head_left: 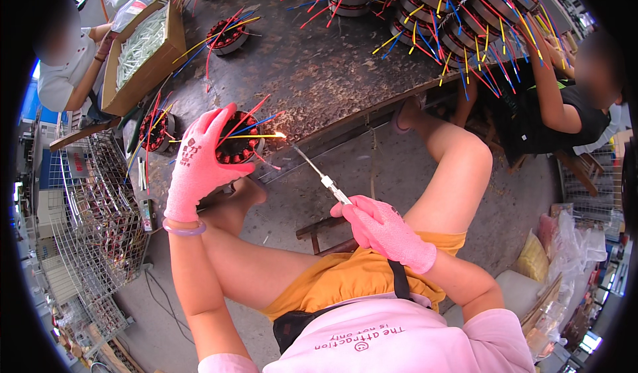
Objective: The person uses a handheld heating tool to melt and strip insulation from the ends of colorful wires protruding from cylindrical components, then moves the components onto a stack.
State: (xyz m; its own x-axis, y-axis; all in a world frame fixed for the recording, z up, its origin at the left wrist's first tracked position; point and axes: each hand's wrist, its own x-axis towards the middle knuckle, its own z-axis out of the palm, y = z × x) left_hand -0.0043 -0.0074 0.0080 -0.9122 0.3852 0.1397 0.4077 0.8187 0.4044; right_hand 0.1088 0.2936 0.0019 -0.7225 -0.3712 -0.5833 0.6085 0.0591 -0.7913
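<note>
My left hand (203, 157), in a pink glove, is wrapped round the side of a motor stator (240, 148) at the table's near edge. Red, blue and yellow wire leads stick out of the stator to the right. A bright orange glow (280, 135) shows at the end of the yellow lead. My right hand (382, 227), also gloved in pink, closes round the handle of a slim tool with a long thin metal tip (325, 180). The tip points up and left, close to the glow; whether it touches the lead I cannot tell.
Two single stators (157, 130) (227, 37) sit on the dark worn table (319, 74). Stacked stators (458, 20) with leads fill its far right. A cardboard box of white sleeves (143, 50) stands at left. One person (63, 67) is at left, another (565, 100) at right.
</note>
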